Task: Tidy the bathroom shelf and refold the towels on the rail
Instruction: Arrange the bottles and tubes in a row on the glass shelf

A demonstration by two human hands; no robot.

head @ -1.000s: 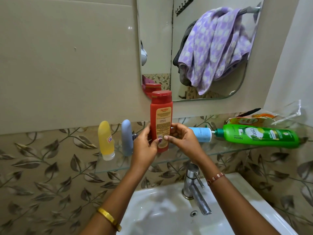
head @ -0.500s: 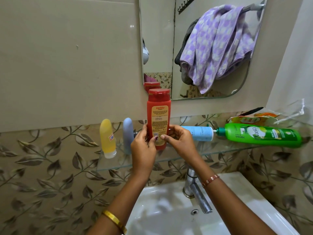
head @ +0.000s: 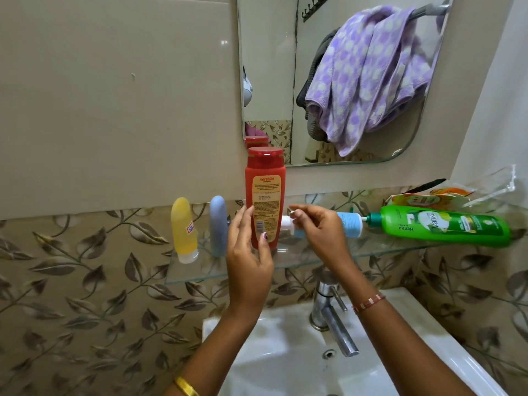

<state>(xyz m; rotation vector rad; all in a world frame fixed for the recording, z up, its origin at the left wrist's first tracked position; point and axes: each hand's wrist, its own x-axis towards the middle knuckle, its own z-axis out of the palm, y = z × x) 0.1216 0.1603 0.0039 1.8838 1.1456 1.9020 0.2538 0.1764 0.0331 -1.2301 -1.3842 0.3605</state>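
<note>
At frame centre, the tall red plastic shampoo bottle (head: 265, 200) stands upright on the glass shelf (head: 228, 271), well back from its front edge. The left hand (head: 248, 252) and right hand (head: 320, 232) flank it, fingers loose, holding nothing.

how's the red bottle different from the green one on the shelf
The red bottle stands upright near the shelf's middle; the green bottle lies on its side at the right. The red one has a flat flip cap, the green a pump top. Both rest on the glass shelf, touched by neither hand.
</note>
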